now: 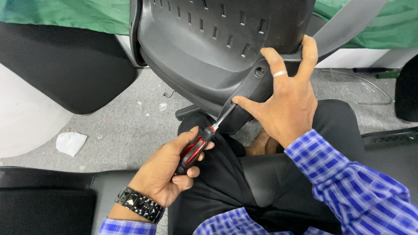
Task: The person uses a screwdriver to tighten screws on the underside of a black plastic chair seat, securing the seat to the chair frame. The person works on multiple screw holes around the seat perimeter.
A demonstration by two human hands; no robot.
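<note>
I see the screwdriver (201, 143) lying on a diagonal, its red-and-black handle low at the left and its shaft pointing up and right toward the black chair back (204, 48). My left hand (163, 174) is wrapped tight around the handle. My right hand (287, 98) is spread on the chair's bracket, thumb touching the shaft near its tip. The tip blends into the dark plastic, and the chair back's top is cut off by the frame.

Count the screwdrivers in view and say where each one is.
1. The red and black screwdriver is gripped in the left hand, its tip by the right hand against the black chair back. Others may be hidden.
</note>
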